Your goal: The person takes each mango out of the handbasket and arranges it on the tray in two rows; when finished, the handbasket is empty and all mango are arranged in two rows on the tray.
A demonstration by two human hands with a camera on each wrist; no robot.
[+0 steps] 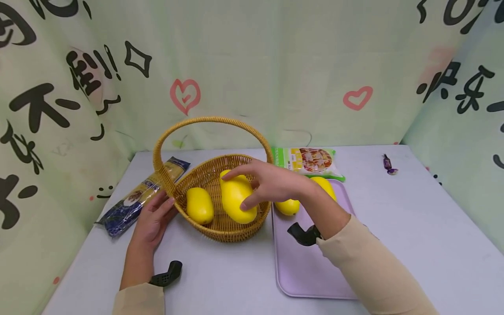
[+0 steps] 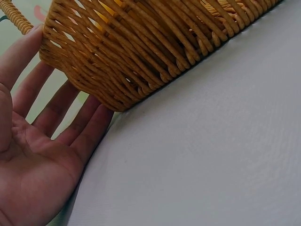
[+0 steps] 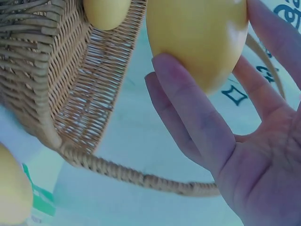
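My right hand grips a yellow mango over the wicker basket, thumb on one side and fingers on the other. In the right wrist view, that mango appears above the basket's opening. Another mango lies inside the basket at the left. With nearly straight fingers, my left hand touches the basket's left side below the handle. The left wrist view has its thumb and fingertips against the woven wall.
A purple tray at the right bears two mangoes, partly hidden by my right arm. Behind it lies a green-and-white food packet. A blue-and-gold packet lies left of the basket. A small wrapped candy is at the far right.
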